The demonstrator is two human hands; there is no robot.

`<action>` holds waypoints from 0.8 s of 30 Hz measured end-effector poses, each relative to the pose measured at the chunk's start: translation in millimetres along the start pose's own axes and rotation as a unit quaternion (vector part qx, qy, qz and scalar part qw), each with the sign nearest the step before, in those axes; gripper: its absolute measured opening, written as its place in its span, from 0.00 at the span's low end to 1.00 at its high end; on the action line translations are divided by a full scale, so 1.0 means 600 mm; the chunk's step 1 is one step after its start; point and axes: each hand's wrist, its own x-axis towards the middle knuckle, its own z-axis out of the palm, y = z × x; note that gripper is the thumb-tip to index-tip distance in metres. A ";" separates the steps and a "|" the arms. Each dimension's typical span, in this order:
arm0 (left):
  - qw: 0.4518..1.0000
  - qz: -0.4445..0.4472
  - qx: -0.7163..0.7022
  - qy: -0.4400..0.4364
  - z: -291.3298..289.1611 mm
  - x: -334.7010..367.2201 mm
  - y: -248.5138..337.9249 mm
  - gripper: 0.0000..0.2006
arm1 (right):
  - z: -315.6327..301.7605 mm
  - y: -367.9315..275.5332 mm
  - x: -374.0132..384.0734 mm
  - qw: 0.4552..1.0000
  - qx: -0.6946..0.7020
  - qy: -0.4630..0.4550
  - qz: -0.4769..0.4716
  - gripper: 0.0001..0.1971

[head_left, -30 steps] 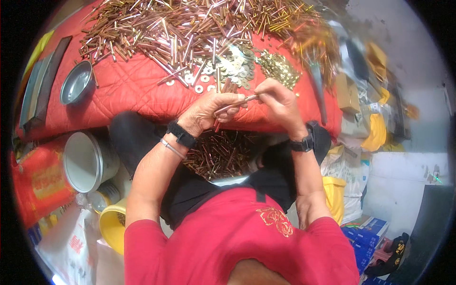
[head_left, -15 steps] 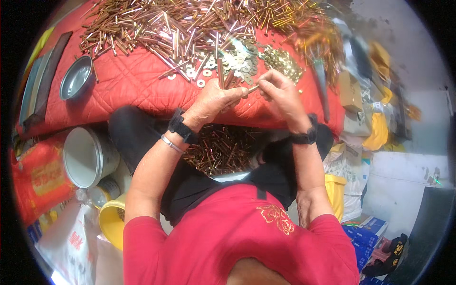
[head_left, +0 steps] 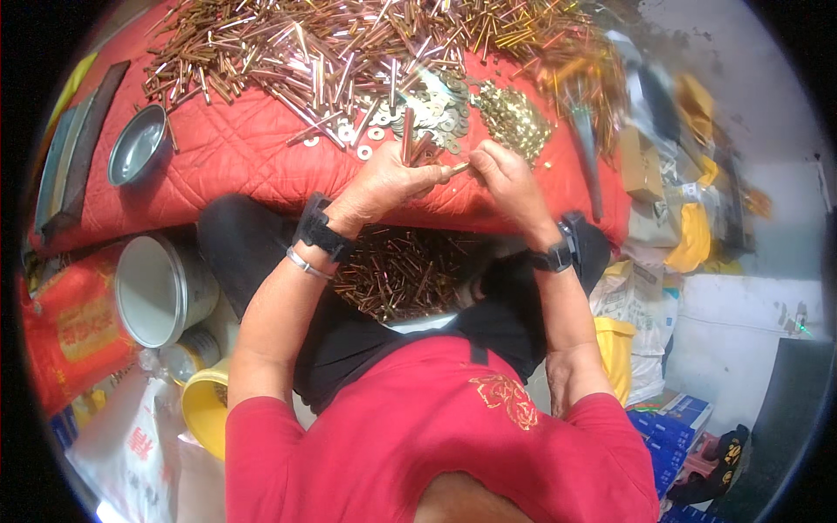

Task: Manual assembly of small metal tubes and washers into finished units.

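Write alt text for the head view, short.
Seen from above, a seated person's left hand and right hand meet over the edge of a red quilted cloth, pinching a thin copper-coloured rod between them. Heaped rods, washers and a metal bowl lie on it.

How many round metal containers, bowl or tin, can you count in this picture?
2: a small steel bowl on the red cloth at the left, and a larger tin below the table edge. Others may be hidden among the clutter.
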 end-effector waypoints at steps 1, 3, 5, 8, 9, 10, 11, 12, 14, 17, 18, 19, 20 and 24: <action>1.000 -0.005 -0.009 -0.005 0.000 0.001 -0.003 0.08 | 0.000 0.002 -0.001 0.999 0.038 -0.004 0.032 0.16; 0.999 -0.015 -0.026 -0.016 -0.001 0.003 -0.007 0.09 | 0.001 0.005 -0.002 0.989 0.112 -0.012 0.096 0.17; 0.994 -0.046 -0.098 -0.028 -0.003 0.002 -0.006 0.09 | 0.002 0.015 0.002 0.992 0.091 0.006 0.084 0.14; 0.988 -0.065 -0.140 -0.025 -0.004 0.003 -0.007 0.09 | 0.020 0.012 0.013 0.993 0.021 0.097 -0.070 0.12; 0.987 -0.067 -0.143 -0.021 -0.004 0.004 -0.008 0.09 | 0.026 0.007 0.015 0.988 0.010 0.112 -0.103 0.13; 0.987 -0.065 -0.144 -0.022 -0.004 0.004 -0.009 0.09 | 0.032 0.001 0.017 0.983 -0.002 0.128 -0.134 0.14; 0.987 -0.062 -0.144 -0.022 -0.003 0.003 -0.011 0.09 | 0.034 -0.009 0.015 0.985 0.005 0.119 -0.124 0.16; 0.987 -0.060 -0.144 -0.023 -0.004 0.003 -0.012 0.09 | 0.034 -0.016 0.014 0.987 0.013 0.109 -0.114 0.17; 0.991 -0.052 -0.121 -0.036 -0.002 0.000 -0.005 0.09 | 0.030 -0.021 0.013 0.995 0.033 0.084 -0.047 0.18; 0.990 -0.064 -0.124 -0.036 -0.004 0.000 -0.004 0.09 | 0.020 -0.009 0.012 0.987 0.141 0.064 0.052 0.18; 0.988 -0.072 -0.132 -0.033 -0.005 0.001 -0.004 0.09 | 0.018 -0.004 0.012 0.976 0.189 0.060 0.084 0.19; 0.987 -0.076 -0.136 -0.028 -0.005 0.002 -0.004 0.09 | 0.024 -0.009 0.012 0.980 0.159 0.117 0.027 0.19; 0.987 -0.079 -0.140 -0.023 -0.005 0.003 -0.004 0.10 | 0.024 -0.008 0.011 0.985 0.133 0.112 -0.008 0.19; 0.988 -0.079 -0.132 -0.035 -0.009 0.004 -0.014 0.10 | 0.019 -0.017 0.003 0.996 0.058 0.068 -0.023 0.17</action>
